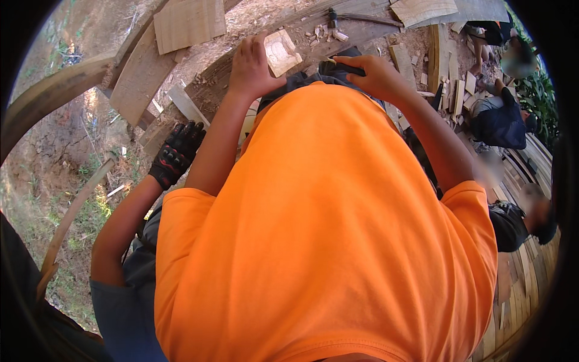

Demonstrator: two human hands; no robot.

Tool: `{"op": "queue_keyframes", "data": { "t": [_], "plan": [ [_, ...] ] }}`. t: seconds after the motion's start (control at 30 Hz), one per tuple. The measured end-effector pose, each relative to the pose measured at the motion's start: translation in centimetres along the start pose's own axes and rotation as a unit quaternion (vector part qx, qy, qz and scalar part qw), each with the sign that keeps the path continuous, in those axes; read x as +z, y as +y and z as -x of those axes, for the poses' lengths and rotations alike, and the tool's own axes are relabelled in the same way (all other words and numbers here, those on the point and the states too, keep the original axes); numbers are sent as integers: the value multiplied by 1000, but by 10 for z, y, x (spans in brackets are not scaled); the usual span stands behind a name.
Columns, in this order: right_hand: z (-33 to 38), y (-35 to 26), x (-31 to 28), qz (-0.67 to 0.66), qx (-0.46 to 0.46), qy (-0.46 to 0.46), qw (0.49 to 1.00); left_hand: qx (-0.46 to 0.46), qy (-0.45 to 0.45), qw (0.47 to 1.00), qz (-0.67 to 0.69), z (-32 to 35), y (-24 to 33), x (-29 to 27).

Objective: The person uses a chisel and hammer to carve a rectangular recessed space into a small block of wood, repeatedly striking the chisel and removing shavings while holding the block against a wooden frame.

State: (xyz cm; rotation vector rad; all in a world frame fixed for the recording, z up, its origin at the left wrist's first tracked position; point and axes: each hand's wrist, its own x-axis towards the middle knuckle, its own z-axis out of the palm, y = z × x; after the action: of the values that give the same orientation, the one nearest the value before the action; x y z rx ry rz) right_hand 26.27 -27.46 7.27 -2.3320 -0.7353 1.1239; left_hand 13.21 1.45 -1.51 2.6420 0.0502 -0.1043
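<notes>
My left hand (pixel 248 67) is closed on the left edge of a pale wooden block (pixel 282 52), its fingers along the far side. Curved lines are carved or drawn on the block's upper face. To the right, apart from the block, my right hand (pixel 375 75) is closed round a slim hand tool. A yellowish tip (pixel 331 60) shows beyond the forefinger; the tool's exact kind is unclear. Both hands are held over dark trousers beyond my orange shirt (pixel 338 211).
A hammer (pixel 333 18) lies among wood chips (pixel 316 36) at the far side. Boards (pixel 188 24) lie at upper left. Close on my left is a co-worker's black-gloved hand (pixel 178 151). Several people sit at right near wood offcuts (pixel 459 96).
</notes>
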Motion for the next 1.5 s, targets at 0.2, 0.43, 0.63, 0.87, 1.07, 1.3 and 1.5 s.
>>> {"op": "queue_keyframes", "data": {
  "t": [0.2,0.43,0.63,0.87,1.07,1.3,1.5],
  "plan": [
    [-1,1,-9,-71,0,-36,997,-22,-58,996,-62,24,-23,-12],
    [5,-15,-13,-87,6,-30,996,-40,-43,996,-64,36,-34,-6],
    [7,-36,-22,-83,-18,-16,996,-34,-4,996,-81,28,-24,8],
    [2,-50,-29,-54,-56,-4,997,-116,66,991,-21,26,-12,29],
    [-6,-56,-55,-93,-81,48,991,-224,85,968,72,19,17,35],
    [-27,-50,-54,-210,-96,152,961,-233,35,926,295,12,-35,39],
    [-31,-82,-45,-310,-83,249,914,-245,81,930,263,17,-19,48]
  ]
}}
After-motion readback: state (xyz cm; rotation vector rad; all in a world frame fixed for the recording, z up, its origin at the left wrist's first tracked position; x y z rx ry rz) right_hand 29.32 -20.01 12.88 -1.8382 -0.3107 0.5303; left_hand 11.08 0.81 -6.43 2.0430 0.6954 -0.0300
